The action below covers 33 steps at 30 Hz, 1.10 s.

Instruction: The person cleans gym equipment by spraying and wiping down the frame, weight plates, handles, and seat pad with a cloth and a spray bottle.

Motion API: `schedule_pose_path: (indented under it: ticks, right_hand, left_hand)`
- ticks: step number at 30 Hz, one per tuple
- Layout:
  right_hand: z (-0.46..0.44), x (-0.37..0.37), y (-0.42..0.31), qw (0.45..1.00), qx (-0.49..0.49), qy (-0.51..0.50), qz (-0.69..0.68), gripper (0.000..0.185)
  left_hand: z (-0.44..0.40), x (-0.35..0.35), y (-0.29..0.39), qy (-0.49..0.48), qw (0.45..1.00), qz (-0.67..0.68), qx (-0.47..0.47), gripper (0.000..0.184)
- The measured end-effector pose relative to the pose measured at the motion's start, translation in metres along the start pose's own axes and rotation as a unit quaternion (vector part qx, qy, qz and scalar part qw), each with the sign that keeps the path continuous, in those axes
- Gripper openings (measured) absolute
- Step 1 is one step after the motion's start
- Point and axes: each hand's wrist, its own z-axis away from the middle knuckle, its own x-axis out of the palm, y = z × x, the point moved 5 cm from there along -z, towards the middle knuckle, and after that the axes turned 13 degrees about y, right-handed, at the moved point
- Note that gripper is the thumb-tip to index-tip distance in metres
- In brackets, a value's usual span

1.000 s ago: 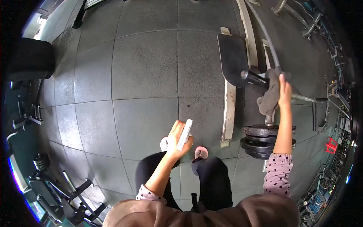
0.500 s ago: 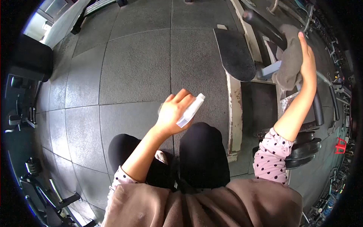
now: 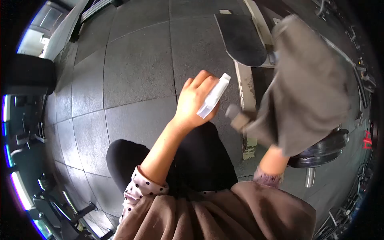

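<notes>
My left hand (image 3: 194, 98) is closed around a spray bottle, whose white trigger head (image 3: 215, 96) points up and to the right. Its body is mostly hidden by my fingers. A large grey-brown cloth (image 3: 308, 84) is spread out in the air on the right, smeared by motion. Below its lower edge only the wrist of my right hand (image 3: 275, 160) shows; the fingers are behind the cloth, which moves with that arm. Beyond the cloth is a gym machine with a black padded board (image 3: 242, 40) on a worn, pale frame (image 3: 246, 86).
Dark rubber tiles (image 3: 136, 64) cover the floor ahead. Black weight plates (image 3: 320, 154) sit on a metal bar at the right, below the cloth. More gym equipment (image 3: 52, 208) stands at the left, with a black box-like pad (image 3: 28, 74) farther up.
My right hand has lifted the cloth off the machine's padded bar and drawn it back toward me, where it opened out. My left hand moved slightly up and right with the spray bottle.
</notes>
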Motion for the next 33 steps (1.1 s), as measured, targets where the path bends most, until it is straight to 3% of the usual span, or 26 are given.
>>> schedule_pose_path:
  ticks: [4,6,15,19,22,33]
  right_hand:
    - [0.070,-0.103,0.054,0.984,0.165,0.055,0.024,0.058]
    - [0.103,-0.138,0.065,0.971,0.224,0.073,0.025,0.058]
    - [0.180,-0.211,0.086,0.941,0.320,0.104,0.017,0.056]
    - [0.193,-0.239,0.074,0.942,0.306,0.133,0.027,0.055]
    - [0.203,-0.262,0.061,0.942,0.296,0.152,0.036,0.054]
    - [0.211,-0.286,0.065,0.939,0.312,0.142,0.041,0.051]
  left_hand:
    - [0.011,0.041,-0.018,-0.074,0.997,0.031,0.003,0.036]
    - [0.017,0.059,-0.028,-0.168,0.986,0.009,0.004,0.036]
    - [0.063,0.122,-0.102,-0.361,0.929,0.067,-0.045,0.041]
    - [0.088,0.145,-0.118,-0.358,0.918,0.167,0.020,0.039]
    - [0.095,0.149,-0.121,-0.349,0.925,0.145,-0.024,0.037]
    - [0.104,0.157,-0.143,-0.332,0.940,0.078,-0.006,0.027]
